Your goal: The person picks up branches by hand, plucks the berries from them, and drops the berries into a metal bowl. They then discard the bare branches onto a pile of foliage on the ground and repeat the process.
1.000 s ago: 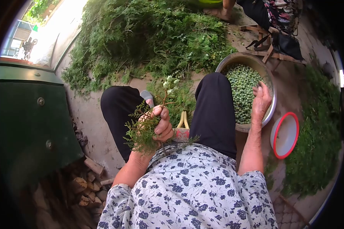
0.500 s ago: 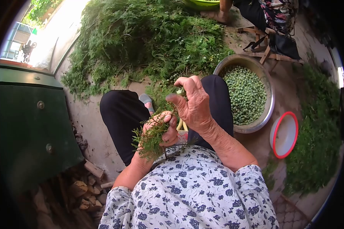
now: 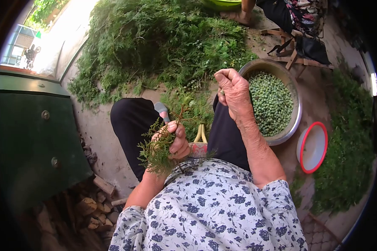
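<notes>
Between my knees, my left hand (image 3: 178, 142) is closed round a green conifer sprig (image 3: 155, 154), whose leafy part hangs over the wrist. A thin stem rises above those fingers. My right hand (image 3: 234, 90) is raised over my right thigh, beside the large metal basin (image 3: 297, 104). Its fingers are curled in, with a small bit of something greenish at the fingertips, too small to name. Green round cones (image 3: 270, 104) fill much of the basin.
A big heap of green branches (image 3: 155, 42) lies ahead. At the right are a red-rimmed white bowl (image 3: 313, 147) and more branches (image 3: 343, 167). Another person's foot (image 3: 238, 17) shows near a wooden stool (image 3: 297, 60). Firewood (image 3: 88, 207) lies lower left.
My right hand has moved away from the sprig, to the right toward the basin, and its fingers have curled in. My left hand, still holding the sprig, has shifted slightly left and down.
</notes>
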Demonstrator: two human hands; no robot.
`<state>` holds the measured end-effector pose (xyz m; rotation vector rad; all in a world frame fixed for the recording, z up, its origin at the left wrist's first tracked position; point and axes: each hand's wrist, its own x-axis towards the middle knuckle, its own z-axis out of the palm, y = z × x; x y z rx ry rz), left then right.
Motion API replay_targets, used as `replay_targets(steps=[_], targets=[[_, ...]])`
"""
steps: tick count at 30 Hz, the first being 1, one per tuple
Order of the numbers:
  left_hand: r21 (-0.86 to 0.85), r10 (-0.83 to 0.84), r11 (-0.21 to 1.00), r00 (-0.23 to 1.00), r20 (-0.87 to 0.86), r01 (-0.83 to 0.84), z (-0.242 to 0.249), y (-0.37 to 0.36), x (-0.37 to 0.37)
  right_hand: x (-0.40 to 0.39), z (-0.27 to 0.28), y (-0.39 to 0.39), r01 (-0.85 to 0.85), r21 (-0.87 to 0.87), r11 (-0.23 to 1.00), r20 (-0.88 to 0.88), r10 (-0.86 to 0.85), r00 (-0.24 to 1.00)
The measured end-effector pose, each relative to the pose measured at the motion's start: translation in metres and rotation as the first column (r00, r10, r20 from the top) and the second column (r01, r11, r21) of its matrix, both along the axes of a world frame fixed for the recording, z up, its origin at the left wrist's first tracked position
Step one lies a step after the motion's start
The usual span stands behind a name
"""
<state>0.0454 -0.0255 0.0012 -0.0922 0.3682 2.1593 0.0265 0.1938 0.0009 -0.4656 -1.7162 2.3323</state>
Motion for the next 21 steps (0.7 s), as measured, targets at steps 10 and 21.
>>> replay_targets(steps=[10,21], targets=[[0.039,-0.025,0.999,0.999,0.036,0.023,0.001,0.003,-0.002,0.022,0.0,-0.041,-0.34,-0.648,0.682,-0.08,0.383,0.92],[-0.224,0.032,0.974,0.999,0.024,-0.026,0.016,0.005,0.002,0.019,0.004,-0.045,-0.265,0.196,0.944,0.068,0.257,0.964]])
